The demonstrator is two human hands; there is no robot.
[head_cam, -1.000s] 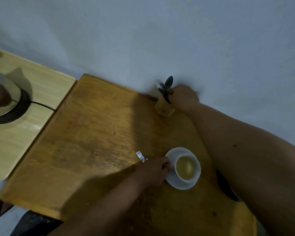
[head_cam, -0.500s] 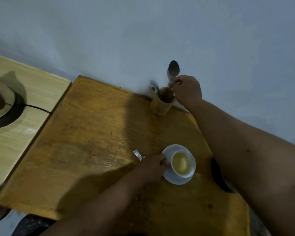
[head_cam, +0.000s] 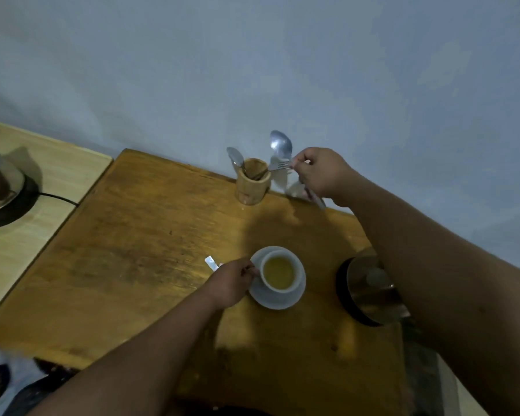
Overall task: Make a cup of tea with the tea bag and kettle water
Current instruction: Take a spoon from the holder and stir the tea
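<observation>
Right grip (head_cam: pixel 318 172) closed on our spoon (head_cam: pixel 280 145) beside wooden holder (head_cam: pixel 252 181); left grip (head_cam: pixel 230 283) pinches cup (head_cam: pixel 279 273) handle on saucer (head_cam: pixel 278 298), bench (head_cam: pixel 150 241).

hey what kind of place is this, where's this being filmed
Probably a home kitchen or dining corner. A wooden table stands against a plain wall, with a cup of tea on a saucer, a wooden cutlery holder, and a kettle on a side counter.
</observation>
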